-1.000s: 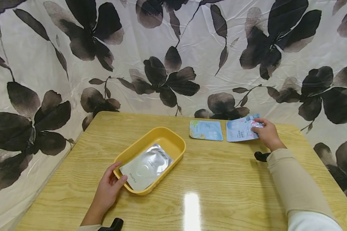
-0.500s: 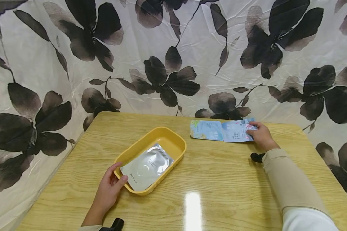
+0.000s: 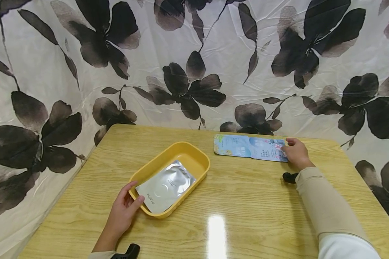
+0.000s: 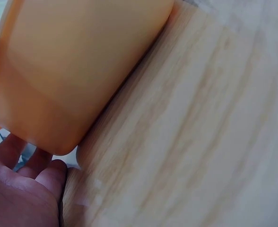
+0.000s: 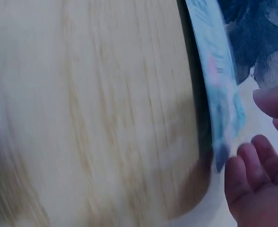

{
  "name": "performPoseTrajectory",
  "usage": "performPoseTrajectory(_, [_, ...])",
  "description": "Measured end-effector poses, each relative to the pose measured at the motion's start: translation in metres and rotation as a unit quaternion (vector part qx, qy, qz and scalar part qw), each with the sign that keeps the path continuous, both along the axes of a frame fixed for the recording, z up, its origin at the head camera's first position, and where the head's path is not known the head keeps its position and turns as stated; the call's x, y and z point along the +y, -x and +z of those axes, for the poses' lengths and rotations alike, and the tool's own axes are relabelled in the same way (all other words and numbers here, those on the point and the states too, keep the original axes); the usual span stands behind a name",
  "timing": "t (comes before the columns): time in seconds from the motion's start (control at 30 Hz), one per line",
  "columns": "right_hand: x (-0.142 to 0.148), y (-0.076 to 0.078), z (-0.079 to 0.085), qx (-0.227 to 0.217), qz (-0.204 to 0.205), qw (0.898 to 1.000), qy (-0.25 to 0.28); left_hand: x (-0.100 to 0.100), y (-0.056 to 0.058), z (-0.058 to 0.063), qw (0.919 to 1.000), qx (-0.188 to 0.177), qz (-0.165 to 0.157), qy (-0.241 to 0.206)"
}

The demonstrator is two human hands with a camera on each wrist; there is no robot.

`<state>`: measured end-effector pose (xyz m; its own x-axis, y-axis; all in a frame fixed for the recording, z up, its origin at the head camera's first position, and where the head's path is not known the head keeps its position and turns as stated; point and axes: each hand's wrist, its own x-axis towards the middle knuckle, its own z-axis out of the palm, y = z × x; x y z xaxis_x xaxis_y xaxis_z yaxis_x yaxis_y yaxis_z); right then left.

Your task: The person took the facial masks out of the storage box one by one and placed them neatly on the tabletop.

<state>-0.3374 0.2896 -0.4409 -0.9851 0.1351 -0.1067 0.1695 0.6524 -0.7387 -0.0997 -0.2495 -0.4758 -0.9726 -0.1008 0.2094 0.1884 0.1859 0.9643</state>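
Note:
My left hand (image 3: 123, 208) holds the near left end of a yellow plastic bin (image 3: 201, 154), thumb over the rim and fingers outside. Inside the bin lies a silver and pale face mask packet (image 3: 163, 190) marked PMPM. At the back of the table, a blue face mask packet with pink flowers (image 3: 267, 148) lies flat, its left end meeting a blue packet with yellow-green print (image 3: 232, 145). Right beside the flowered packet's right end is my right hand (image 3: 298, 153). In the right wrist view, its thumb and fingers (image 5: 259, 165) are spread apart around that end, gripping nothing.
Everything stands on a light wood-grain table (image 3: 246, 201) with rounded back corners. A floral cloth (image 3: 194, 54) hangs just behind the back edge and along the left side. Black wrist straps show below both hands.
My right hand has brought the flowered packet left and laid it down against the other blue packet, then loosened its fingers. The left hand and bin have stayed put.

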Motion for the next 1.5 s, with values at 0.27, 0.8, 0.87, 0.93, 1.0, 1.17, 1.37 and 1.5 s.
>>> performPoseTrajectory(0.27, [-0.024,-0.003,0.023,0.04,0.063,0.994,0.08,-0.001,0.001,0.002,0.9999,0.001,0.0,0.016])
performPoseTrajectory(0.8, [-0.174,-0.045,0.062,0.05,0.358,0.911,0.198,0.0,0.001,0.0,0.9999,-0.01,0.0,0.009])
performPoseTrajectory(0.87, [-0.193,-0.05,0.062,0.036,0.387,0.9,0.198,0.0,0.001,0.001,0.9999,-0.012,0.0,0.009])
performPoseTrajectory(0.93, [-0.211,-0.054,0.061,0.023,0.411,0.891,0.192,0.0,0.001,0.001,0.9998,-0.014,0.001,0.012])
performPoseTrajectory(1.0, [-0.226,-0.056,0.059,0.016,0.428,0.884,0.187,0.0,0.001,0.0,0.9998,-0.015,0.002,0.012])
performPoseTrajectory(1.17, [-0.255,-0.059,0.052,-0.006,0.463,0.874,0.15,0.0,0.001,0.0,0.9998,-0.017,0.002,0.009])
performPoseTrajectory(1.37, [-0.281,-0.06,0.046,-0.024,0.476,0.878,0.05,0.0,0.0,0.001,0.9998,-0.018,0.004,0.012])
performPoseTrajectory(1.5, [-0.29,-0.06,0.042,-0.032,0.474,0.88,-0.004,-0.001,0.0,0.002,0.9998,-0.016,0.003,0.014])
